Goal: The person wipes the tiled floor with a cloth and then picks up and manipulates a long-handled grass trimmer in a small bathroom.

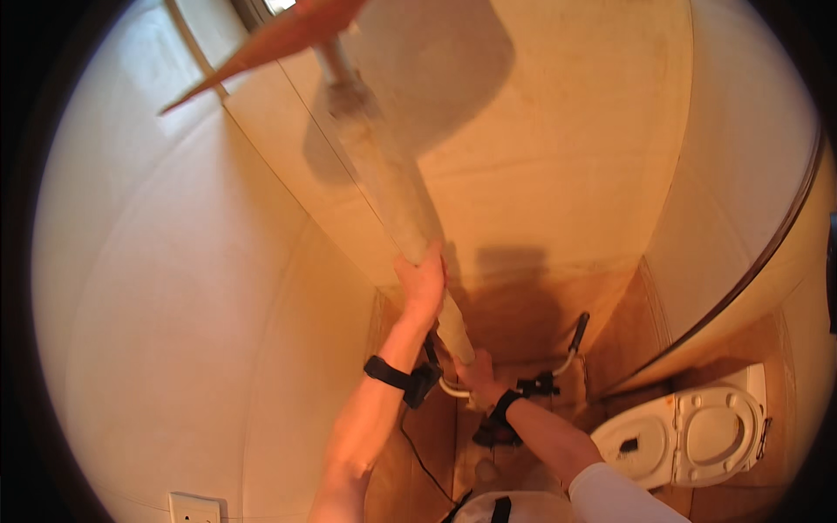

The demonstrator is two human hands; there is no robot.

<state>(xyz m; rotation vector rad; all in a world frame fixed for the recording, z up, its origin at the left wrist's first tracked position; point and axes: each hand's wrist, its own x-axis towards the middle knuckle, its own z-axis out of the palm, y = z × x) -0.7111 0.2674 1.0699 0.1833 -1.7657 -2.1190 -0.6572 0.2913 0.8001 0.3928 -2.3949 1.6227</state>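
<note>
My left hand [425, 281] is wrapped around the middle of a long, pale pole [386, 176] that slants up and away from me. Lower down, my right hand [477, 376] closes around the near end of the same pole. At the far end, joined by a narrower shaft, a flat reddish-orange piece [281, 49] reaches past the top of the view; its exact kind cannot be told. The pole passes in front of the pale wall and casts a shadow there. Dark straps with small devices circle both wrists.
Handlebars with black grips [579, 332] stand beyond my right hand. A white toilet [716, 428] with its lid raised or folded is at the lower right. A wall socket plate [194, 508] is at the lower left. A dark curved edge [752, 281] runs down the right side.
</note>
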